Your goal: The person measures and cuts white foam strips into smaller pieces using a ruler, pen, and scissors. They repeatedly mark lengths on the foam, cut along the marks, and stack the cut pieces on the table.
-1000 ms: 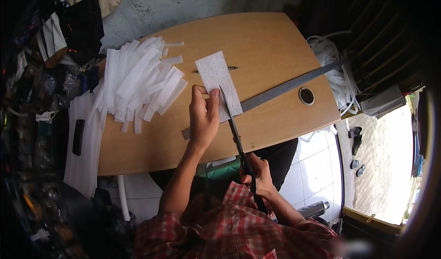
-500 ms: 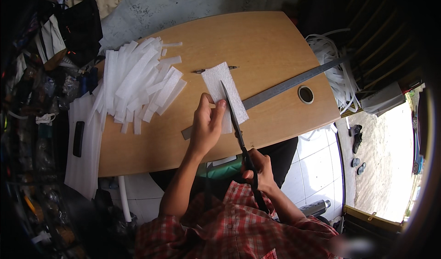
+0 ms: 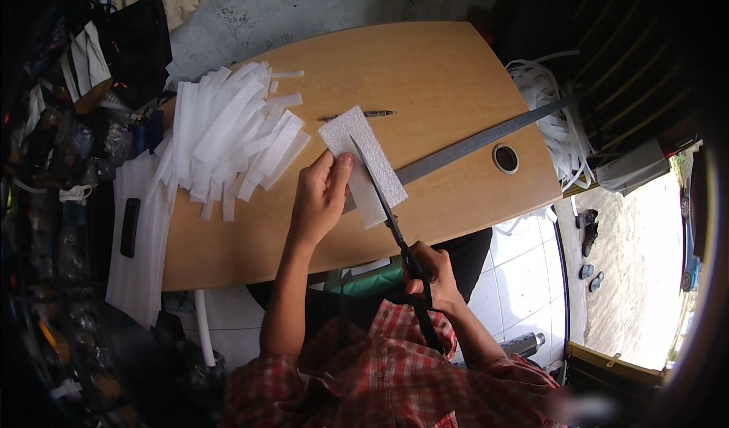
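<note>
My left hand (image 3: 320,196) pinches the left edge of a white foam sheet (image 3: 386,176) between thumb and fingers, held up over the table's near side. Black-handled scissors (image 3: 411,265) are gripped in my right hand (image 3: 435,277). Their long blade lies lengthwise along the foam, its tip near the upper middle of the piece. How far the blades are parted I cannot make out. Behind the foam a steel ruler (image 3: 486,141) lies slanted across the table, partly covered. Just beyond the foam's top edge rests a slim dark pen-like tool (image 3: 378,113).
A heap of white foam strips (image 3: 228,132) covers the left of the wooden table (image 3: 410,60). Longer foam sheets (image 3: 140,276) hang over its left edge, with a black phone (image 3: 130,228) on them. Coiled white strips (image 3: 543,86) sit beyond the right edge, near a round table hole (image 3: 505,158).
My left hand has shifted left, and the foam sheet has turned and moved slightly left with it. The scissors stay in my right hand, nearly in place.
</note>
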Available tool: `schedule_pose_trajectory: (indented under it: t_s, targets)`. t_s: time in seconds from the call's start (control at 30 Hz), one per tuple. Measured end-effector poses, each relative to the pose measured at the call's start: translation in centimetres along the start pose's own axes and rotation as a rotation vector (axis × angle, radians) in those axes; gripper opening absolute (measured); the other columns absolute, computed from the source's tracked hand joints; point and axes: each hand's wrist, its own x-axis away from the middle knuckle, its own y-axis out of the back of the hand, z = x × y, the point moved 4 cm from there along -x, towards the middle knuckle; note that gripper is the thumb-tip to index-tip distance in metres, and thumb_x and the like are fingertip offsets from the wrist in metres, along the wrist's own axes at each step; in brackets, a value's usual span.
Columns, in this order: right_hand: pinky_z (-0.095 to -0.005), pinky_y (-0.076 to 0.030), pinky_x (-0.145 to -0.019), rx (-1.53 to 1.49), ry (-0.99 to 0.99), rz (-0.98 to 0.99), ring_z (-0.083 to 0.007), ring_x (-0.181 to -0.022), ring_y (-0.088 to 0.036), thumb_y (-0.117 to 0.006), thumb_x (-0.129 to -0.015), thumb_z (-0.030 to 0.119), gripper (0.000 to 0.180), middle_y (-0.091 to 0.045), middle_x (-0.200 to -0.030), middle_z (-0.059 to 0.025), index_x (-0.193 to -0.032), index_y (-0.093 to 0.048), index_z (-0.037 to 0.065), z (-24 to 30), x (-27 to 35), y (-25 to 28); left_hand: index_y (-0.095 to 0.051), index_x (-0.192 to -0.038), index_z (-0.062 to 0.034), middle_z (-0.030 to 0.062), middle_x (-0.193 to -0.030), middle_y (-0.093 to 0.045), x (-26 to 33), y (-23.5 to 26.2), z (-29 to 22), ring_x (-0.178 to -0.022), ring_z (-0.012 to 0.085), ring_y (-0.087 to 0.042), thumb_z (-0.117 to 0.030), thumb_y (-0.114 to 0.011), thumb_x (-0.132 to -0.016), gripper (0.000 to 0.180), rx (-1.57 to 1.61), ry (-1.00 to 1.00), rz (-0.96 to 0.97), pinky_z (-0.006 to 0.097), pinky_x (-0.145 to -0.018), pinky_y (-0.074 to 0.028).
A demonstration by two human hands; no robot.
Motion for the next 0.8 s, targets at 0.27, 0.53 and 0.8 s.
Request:
schedule_pose_trajectory:
  t_s: [0.27, 0.53, 0.8]
  targets:
    - [-0.0256, -0.033, -0.047, -0.013, -0.008, 0.039, -0.0084, -0.052, -0.046, -0.065, -0.063, 0.083, 0.083, -0.048, -0.057, 0.0008, -0.078, -0.053, 0.002, -0.1, 0.0, 0.3, -0.056, -0.085, 0.0029, -0.0031, -0.058, -0.043, 0.2, 0.3, -0.5, -0.054, 0.0039, -0.033, -0.022, -0.052, -0.101, 0.03, -0.032, -0.029, 0.137, 0.027, -0.046, -0.027]
    - [-0.0276, -0.03, -0.049, -0.061, -0.013, 0.044, -0.0089, -0.056, -0.039, -0.07, -0.064, 0.078, 0.08, -0.045, -0.061, 0.0001, -0.077, -0.052, 0.001, -0.2, 0.1, 0.3, -0.053, -0.078, 0.0026, -0.0002, -0.055, -0.042, 0.8, 0.2, 0.2, -0.053, 0.0051, -0.033, -0.025, -0.052, -0.101, 0.035, -0.111, -0.003, 0.238, 0.029, -0.047, -0.027]
    - [-0.028, -0.034, -0.051, -0.039, -0.001, 0.068, -0.0106, -0.057, -0.044, -0.07, -0.065, 0.077, 0.079, -0.049, -0.062, -0.0022, -0.079, -0.053, 0.001, -0.5, -1.0, 0.8, -0.054, -0.077, 0.0009, -0.0023, -0.058, -0.045, 1.0, 0.4, 1.0, -0.053, 0.0043, -0.036, -0.026, -0.054, -0.101, 0.035, -0.029, 0.041, 0.241, 0.027, -0.046, -0.028]
